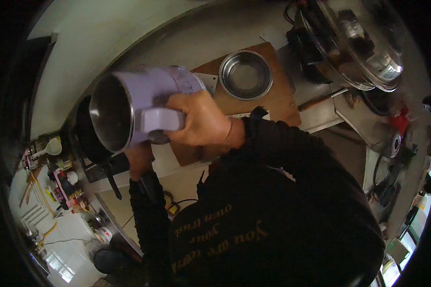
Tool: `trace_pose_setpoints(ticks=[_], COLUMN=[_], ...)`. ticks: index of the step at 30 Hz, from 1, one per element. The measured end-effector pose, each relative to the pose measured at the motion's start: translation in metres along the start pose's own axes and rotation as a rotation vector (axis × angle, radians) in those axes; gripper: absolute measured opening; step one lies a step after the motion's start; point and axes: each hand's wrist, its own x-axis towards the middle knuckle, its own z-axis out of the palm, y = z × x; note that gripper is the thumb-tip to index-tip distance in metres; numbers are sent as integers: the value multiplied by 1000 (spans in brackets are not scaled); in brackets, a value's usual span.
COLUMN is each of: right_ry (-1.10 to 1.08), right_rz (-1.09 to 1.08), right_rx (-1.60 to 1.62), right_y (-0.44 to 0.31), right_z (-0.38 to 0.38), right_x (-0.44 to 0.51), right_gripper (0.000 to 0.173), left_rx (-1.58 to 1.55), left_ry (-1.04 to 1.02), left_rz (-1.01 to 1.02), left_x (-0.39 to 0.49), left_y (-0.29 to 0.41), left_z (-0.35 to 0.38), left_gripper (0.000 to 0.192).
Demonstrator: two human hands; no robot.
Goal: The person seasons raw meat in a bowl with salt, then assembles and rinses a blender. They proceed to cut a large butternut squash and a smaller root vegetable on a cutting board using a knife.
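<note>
A lilac pot with a steel-lined inside is tilted on its side in mid-air, its mouth facing left. My right hand is closed around its stubby handle. Below the pot, my left hand reaches up against its near side, and the fingers are hidden behind it. No contents can be made out in the dark interior. Just right of the pot, a round stainless-steel bowl stands on a wooden board.
A black frying pan sits behind the pot, its handle jutting toward me. At upper right stands large shiny steel cookware. A knife lies beside the board. A white ladle and several kitchen items are at far left.
</note>
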Motion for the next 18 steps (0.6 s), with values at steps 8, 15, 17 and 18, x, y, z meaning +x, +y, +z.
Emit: trace_pose_setpoints(ticks=[8,15,17,18], right_ry=[20,145,171,169], right_rz=[-76,-74,-93,-86], right_rx=[-28,46,27,7], right_y=[27,43,47,46], right_z=[34,66,74,78], right_x=[-13,-13,-13,-14], right_gripper=[26,30,32,34], left_rx=[77,130,152,166], left_ry=[6,-2,-19,-23], left_rz=[-72,-76,-82,-83], left_x=[-4,3,4,3], left_y=[-11,-7,-7,-7], left_z=[-36,-65,-74,-78], left_gripper=[48,48,48,48])
